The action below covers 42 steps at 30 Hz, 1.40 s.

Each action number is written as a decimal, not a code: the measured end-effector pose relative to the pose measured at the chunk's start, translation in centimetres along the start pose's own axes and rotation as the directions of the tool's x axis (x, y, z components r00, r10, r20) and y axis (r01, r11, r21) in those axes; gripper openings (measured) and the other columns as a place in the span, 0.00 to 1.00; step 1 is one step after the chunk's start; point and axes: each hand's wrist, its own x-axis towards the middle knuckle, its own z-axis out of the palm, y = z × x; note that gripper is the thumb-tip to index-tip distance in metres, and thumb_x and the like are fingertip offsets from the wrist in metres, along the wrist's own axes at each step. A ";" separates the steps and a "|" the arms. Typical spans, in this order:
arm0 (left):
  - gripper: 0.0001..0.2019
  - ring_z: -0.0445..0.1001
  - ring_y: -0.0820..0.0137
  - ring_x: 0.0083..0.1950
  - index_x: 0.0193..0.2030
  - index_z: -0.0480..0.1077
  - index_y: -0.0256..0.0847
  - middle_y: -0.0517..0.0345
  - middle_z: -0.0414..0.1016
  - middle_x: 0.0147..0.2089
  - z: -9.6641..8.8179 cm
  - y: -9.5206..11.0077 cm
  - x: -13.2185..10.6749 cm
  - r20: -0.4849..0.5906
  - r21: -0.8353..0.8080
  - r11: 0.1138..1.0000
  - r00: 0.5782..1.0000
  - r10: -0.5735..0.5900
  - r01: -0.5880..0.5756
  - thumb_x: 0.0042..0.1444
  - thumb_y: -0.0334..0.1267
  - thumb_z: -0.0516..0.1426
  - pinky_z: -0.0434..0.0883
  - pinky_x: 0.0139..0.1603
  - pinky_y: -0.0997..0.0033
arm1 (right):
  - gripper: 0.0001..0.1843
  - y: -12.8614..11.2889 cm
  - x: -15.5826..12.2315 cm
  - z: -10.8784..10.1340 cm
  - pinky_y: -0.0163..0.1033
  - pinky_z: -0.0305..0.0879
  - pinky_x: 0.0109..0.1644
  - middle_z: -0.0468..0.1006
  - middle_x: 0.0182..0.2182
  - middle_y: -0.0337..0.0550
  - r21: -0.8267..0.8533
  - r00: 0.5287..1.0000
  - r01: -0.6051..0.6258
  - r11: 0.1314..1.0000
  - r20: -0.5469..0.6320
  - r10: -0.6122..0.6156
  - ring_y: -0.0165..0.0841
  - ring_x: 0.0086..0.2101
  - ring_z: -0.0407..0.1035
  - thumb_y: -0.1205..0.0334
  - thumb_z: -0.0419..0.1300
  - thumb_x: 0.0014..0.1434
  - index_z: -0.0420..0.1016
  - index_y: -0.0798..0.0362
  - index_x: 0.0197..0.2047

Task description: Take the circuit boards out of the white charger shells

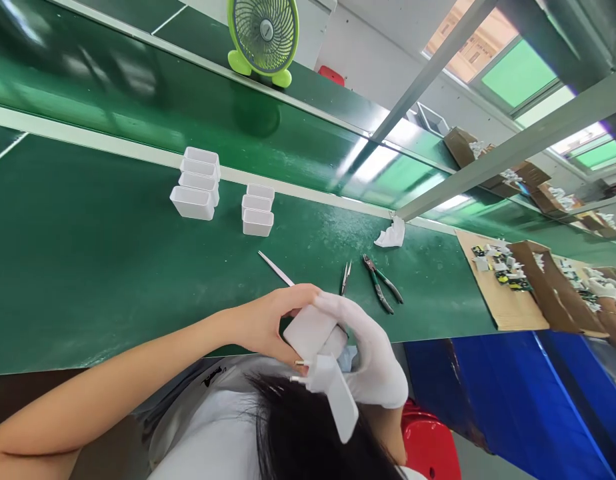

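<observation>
My bare left hand (268, 323) grips the left side of a white plastic charger housing (308, 330) just over the bench's front edge. My right hand (375, 347), in a white glove, curls around the housing's right side, fingers closed. Directly below is a white plug piece (324, 373) with two metal pins and a long flat plate; whether it is joined to the housing cannot be seen. Beyond my hands on the green bench lie a thin white stick-like tool (275, 268), tweezers (346, 277) and green-handled cutting pliers (382, 283).
Two groups of white plastic bins (193, 203) (258, 223) stand near the ledge. A crumpled white cloth (392, 233) lies by the metal post. To the right are a cardboard sheet (475, 287) with small parts and another person's gloved hand (603, 288). A green fan (265, 30) stands behind.
</observation>
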 end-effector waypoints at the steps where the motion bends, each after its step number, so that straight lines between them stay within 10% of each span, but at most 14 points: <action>1: 0.29 0.76 0.61 0.54 0.56 0.71 0.41 0.47 0.71 0.57 0.0 0.0 0.2 0.043 -0.097 0.995 0.999 -0.002 0.007 0.46 0.35 0.71 0.78 0.51 0.66 | 0.44 0.1 0.1 -0.2 0.53 0.70 0.64 0.72 0.61 0.53 0.036 0.998 0.026 0.999 0.050 -0.028 0.49 0.61 0.67 0.55 0.72 0.59 0.56 0.48 0.73; 6: 0.19 0.79 0.65 0.46 0.52 0.74 0.37 0.48 0.78 0.46 0.4 -1.2 0.4 0.097 -0.408 0.906 0.992 -0.080 0.113 0.55 0.40 0.68 0.78 0.49 0.66 | 0.39 0.6 -0.2 -0.1 0.54 0.68 0.65 0.76 0.56 0.51 0.086 0.982 0.130 0.988 0.123 -0.140 0.48 0.63 0.64 0.43 0.66 0.64 0.60 0.48 0.71; 14: 0.21 0.75 0.70 0.40 0.52 0.71 0.42 0.55 0.75 0.42 0.7 -1.6 0.4 0.094 -0.371 0.880 0.955 -0.283 0.297 0.63 0.57 0.58 0.75 0.39 0.72 | 0.40 0.1 0.3 3.3 0.45 0.70 0.37 0.79 0.33 0.44 -0.236 0.931 -0.001 0.972 -0.356 -0.086 0.40 0.31 0.74 0.32 0.69 0.55 0.72 0.51 0.59; 25: 0.40 0.74 0.61 0.45 0.56 0.69 0.38 0.44 0.76 0.50 -0.8 0.1 0.2 -0.176 -0.037 0.999 0.984 -0.040 0.034 0.60 0.74 0.43 0.73 0.45 0.64 | 0.35 0.6 0.0 4.4 0.41 0.59 0.32 0.72 0.23 0.39 -0.391 0.884 -0.124 0.912 -0.461 -0.078 0.35 0.24 0.64 0.32 0.69 0.55 0.73 0.52 0.51; 32: 0.15 0.74 0.66 0.47 0.52 0.70 0.40 0.51 0.75 0.48 0.2 0.6 0.2 -0.196 0.345 0.933 0.980 -0.036 0.103 0.68 0.48 0.55 0.71 0.49 0.67 | 0.29 2.8 -2.9 5.3 0.41 0.57 0.32 0.70 0.23 0.38 -0.453 0.888 -0.230 0.862 -0.459 -0.004 0.35 0.24 0.64 0.37 0.71 0.55 0.76 0.51 0.49; 38: 0.28 0.70 0.59 0.56 0.65 0.66 0.39 0.38 0.65 0.62 2.1 -1.5 0.0 0.051 0.469 0.873 0.990 0.129 -0.138 0.70 0.57 0.44 0.73 0.58 0.58 | 0.24 4.8 -7.0 6.8 0.42 0.61 0.34 0.73 0.26 0.41 -0.462 0.877 -0.327 0.824 -0.474 0.082 0.38 0.27 0.67 0.45 0.67 0.61 0.74 0.52 0.52; 42: 0.22 0.68 0.56 0.60 0.65 0.66 0.39 0.34 0.60 0.66 2.8 -2.1 -0.1 0.114 0.602 0.761 0.970 0.216 -0.241 0.72 0.46 0.47 0.73 0.60 0.57 | 0.20 5.1 -7.9 7.5 0.42 0.67 0.32 0.78 0.32 0.44 -0.416 0.849 -0.351 0.839 -0.519 0.098 0.39 0.28 0.72 0.47 0.63 0.64 0.71 0.50 0.53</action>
